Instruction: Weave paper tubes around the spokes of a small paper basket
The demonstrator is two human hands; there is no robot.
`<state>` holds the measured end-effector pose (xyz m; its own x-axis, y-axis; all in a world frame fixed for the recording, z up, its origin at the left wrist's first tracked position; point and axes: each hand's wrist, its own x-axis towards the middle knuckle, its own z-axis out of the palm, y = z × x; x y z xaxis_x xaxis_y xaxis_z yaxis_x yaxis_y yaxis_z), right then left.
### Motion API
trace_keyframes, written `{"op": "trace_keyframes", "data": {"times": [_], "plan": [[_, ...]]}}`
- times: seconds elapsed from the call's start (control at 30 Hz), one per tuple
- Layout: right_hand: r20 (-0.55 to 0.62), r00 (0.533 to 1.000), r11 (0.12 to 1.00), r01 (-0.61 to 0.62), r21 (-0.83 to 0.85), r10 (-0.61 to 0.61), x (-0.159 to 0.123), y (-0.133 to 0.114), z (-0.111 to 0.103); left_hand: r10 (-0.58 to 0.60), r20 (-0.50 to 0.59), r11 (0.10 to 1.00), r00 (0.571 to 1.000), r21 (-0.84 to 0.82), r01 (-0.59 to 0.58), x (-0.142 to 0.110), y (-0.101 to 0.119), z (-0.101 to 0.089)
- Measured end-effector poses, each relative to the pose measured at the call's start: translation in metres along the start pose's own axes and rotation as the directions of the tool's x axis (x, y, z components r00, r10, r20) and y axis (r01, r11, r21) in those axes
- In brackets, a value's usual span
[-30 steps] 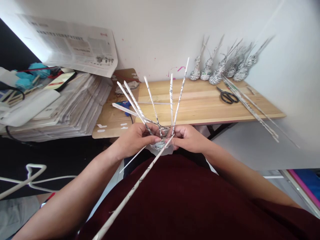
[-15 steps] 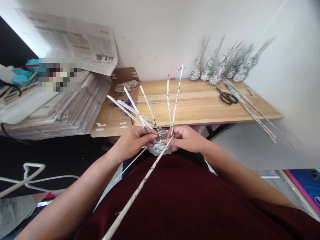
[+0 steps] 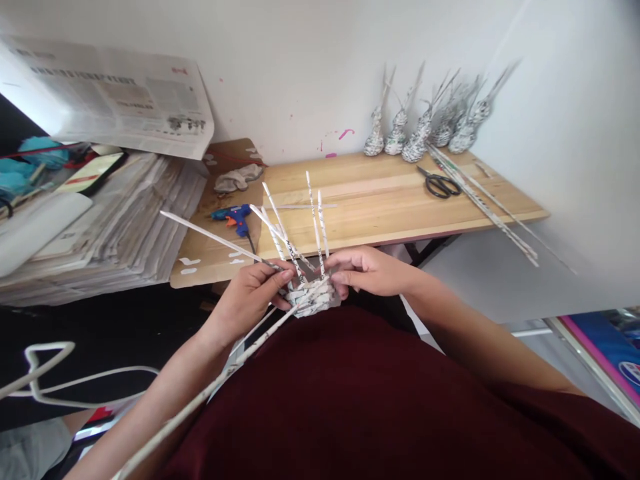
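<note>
Close to my body, between both hands, is a small woven newspaper basket point(image 3: 314, 298) with several rolled-paper stakes point(image 3: 317, 220) standing up from its rim. My left hand point(image 3: 257, 293) pinches the basket's left side, thumb on the rim. On the right edge, the fingers and thumb of my right hand point(image 3: 367, 271) are closed on the basket's rim. A long rolled newspaper strip point(image 3: 200, 393) runs from the basket's front down to the lower left, across my left forearm. One pale stake point(image 3: 210, 235) leans far out to the left. Some fingertips are hidden behind the weaving.
On the wooden table point(image 3: 370, 200) lie black scissors point(image 3: 440, 183) and loose paper rolls point(image 3: 485, 207). Several woven gourd-like pieces point(image 3: 420, 137) stand by the wall. Left are a blue glue gun point(image 3: 235, 217) on cardboard, a glove point(image 3: 239, 178) and a tall newspaper stack point(image 3: 165, 200).
The long paper strip has swung to the left across the basket's front. The basket has turned between my hands, and its stakes stand at other angles. The view has shifted slightly to the right.
</note>
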<state>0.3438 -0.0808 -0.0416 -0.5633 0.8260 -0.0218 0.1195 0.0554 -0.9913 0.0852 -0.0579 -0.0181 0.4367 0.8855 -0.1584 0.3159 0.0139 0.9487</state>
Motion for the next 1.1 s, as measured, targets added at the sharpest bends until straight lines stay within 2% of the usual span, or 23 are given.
{"op": "trace_keyframes", "data": {"times": [0.17,0.23,0.33,0.47,0.67,0.87,1.03,1.1], "plan": [[-0.245,0.967,0.997,0.072,0.013,-0.066,-0.002,-0.003,-0.004,-0.04,0.006,0.999,0.999,-0.014,0.04,-0.001,-0.008,-0.002],[-0.277,0.953,0.993,0.12,-0.021,-0.121,-0.003,-0.006,-0.002,-0.047,0.023,0.998,0.999,-0.034,0.048,-0.001,-0.009,-0.001],[-0.216,0.948,0.961,0.191,-0.199,-0.234,-0.003,-0.013,0.008,-0.079,0.061,0.995,0.995,-0.051,0.082,-0.004,-0.006,0.003],[-0.079,0.936,0.843,0.269,-0.465,-0.343,-0.001,-0.018,0.026,-0.127,0.129,0.989,0.984,-0.058,0.135,-0.008,-0.005,0.007],[-0.118,0.952,0.858,0.197,-0.474,-0.283,-0.008,-0.019,0.036,-0.213,0.161,0.955,0.964,-0.173,0.24,-0.015,-0.008,0.009],[0.019,0.956,0.726,0.236,-0.646,-0.294,-0.01,-0.02,0.044,-0.246,0.197,0.945,0.949,-0.169,0.28,-0.018,-0.009,0.012],[0.015,0.942,0.687,0.257,-0.679,-0.337,-0.01,-0.011,0.049,-0.231,0.222,0.945,0.947,-0.179,0.273,-0.016,-0.015,0.011],[0.034,0.927,0.633,0.282,-0.721,-0.375,-0.01,-0.007,0.049,-0.243,0.221,0.939,0.945,-0.193,0.286,-0.016,-0.015,0.011]]}}
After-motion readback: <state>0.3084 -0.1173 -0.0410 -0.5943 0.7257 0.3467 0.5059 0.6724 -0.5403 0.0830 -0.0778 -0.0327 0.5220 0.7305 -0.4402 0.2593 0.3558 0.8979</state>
